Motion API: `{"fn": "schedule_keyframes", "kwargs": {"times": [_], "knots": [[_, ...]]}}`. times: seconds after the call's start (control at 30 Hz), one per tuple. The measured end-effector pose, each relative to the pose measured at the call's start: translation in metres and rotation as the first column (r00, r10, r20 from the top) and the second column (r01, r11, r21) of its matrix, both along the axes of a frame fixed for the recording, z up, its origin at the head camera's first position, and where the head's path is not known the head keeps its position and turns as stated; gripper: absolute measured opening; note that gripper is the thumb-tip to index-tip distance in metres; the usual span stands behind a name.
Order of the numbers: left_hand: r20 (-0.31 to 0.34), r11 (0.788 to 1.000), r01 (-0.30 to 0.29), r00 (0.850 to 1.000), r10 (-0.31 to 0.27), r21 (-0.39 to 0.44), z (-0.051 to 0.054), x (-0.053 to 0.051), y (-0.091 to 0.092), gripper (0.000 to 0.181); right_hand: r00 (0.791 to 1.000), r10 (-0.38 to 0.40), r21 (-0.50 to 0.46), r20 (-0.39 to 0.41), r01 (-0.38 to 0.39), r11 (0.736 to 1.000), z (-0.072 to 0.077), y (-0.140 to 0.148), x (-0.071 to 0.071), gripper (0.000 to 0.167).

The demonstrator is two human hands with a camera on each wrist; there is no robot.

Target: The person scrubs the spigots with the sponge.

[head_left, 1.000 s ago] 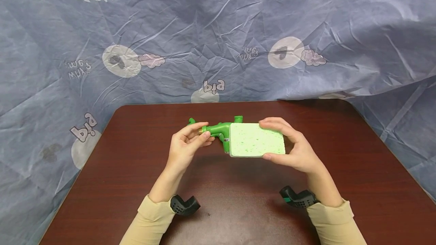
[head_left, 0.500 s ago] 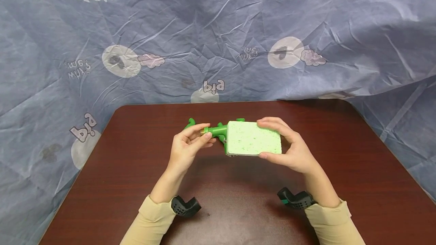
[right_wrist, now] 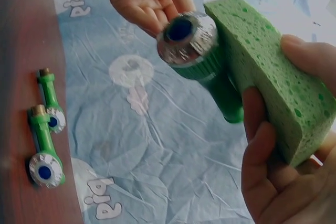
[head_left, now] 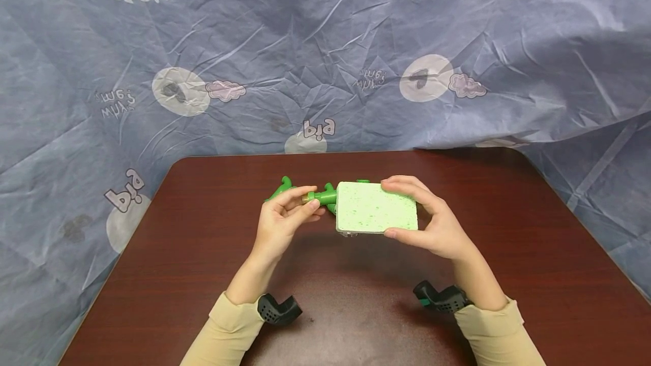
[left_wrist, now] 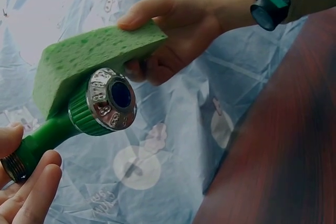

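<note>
My left hand point(head_left: 277, 216) pinches the brass threaded end of a green plastic tap point(left_wrist: 55, 129) between thumb and fingers, above the table. The tap has a ribbed green knob with a shiny silver cap point(left_wrist: 100, 106) and dark blue centre. My right hand point(head_left: 437, 222) grips a light green block sponge point(head_left: 376, 208) by its right end, thumb on one face and fingers on the other. In both wrist views the sponge point(right_wrist: 262, 51) lies along the tap's side and seems to touch it. From the head view the sponge hides most of the tap.
Two similar green taps, a nearer tap point(right_wrist: 44, 145) and a farther tap point(right_wrist: 48, 90), lie on the dark red-brown table point(head_left: 203, 275). A blue printed cloth point(head_left: 305, 44) hangs behind the table. Each wrist carries a black camera mount point(head_left: 278, 309).
The sponge has shifted slightly left along the tap and covers more of it in the head view. The tap has turned, its knob now hidden there. Both grips stay the same.
</note>
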State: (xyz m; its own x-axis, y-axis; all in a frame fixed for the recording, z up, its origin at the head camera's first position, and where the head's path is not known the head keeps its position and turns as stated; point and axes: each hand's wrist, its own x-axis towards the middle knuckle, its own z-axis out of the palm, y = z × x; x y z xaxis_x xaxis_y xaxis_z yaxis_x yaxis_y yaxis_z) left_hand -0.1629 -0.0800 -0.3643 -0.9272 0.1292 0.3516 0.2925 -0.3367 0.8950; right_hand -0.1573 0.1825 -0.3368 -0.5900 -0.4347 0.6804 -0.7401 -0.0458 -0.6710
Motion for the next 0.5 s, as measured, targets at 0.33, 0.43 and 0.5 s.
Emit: {"fn": "schedule_keyframes", "kwargs": {"times": [0.33,0.43,0.5], "knots": [[-0.020,1.000,-0.016,1.000,0.016,-0.004,-0.004,0.000,0.004,0.031,1.000,0.013,0.038,0.016,-0.013,0.999,-0.014,-0.010,-0.001,0.072],[-0.075,0.999,0.013,0.997,-0.011,0.030,-0.021,-0.010,0.005,0.034,1.000,-0.001,0.035,0.007,0.001,0.999,-0.012,-0.009,-0.001,0.072],[-0.086,0.999,0.022,0.996,-0.019,0.033,-0.023,-0.010,0.005,0.035,1.000,-0.010,0.025,0.005,0.010,1.000,-0.005,-0.011,0.003,0.070]]}}
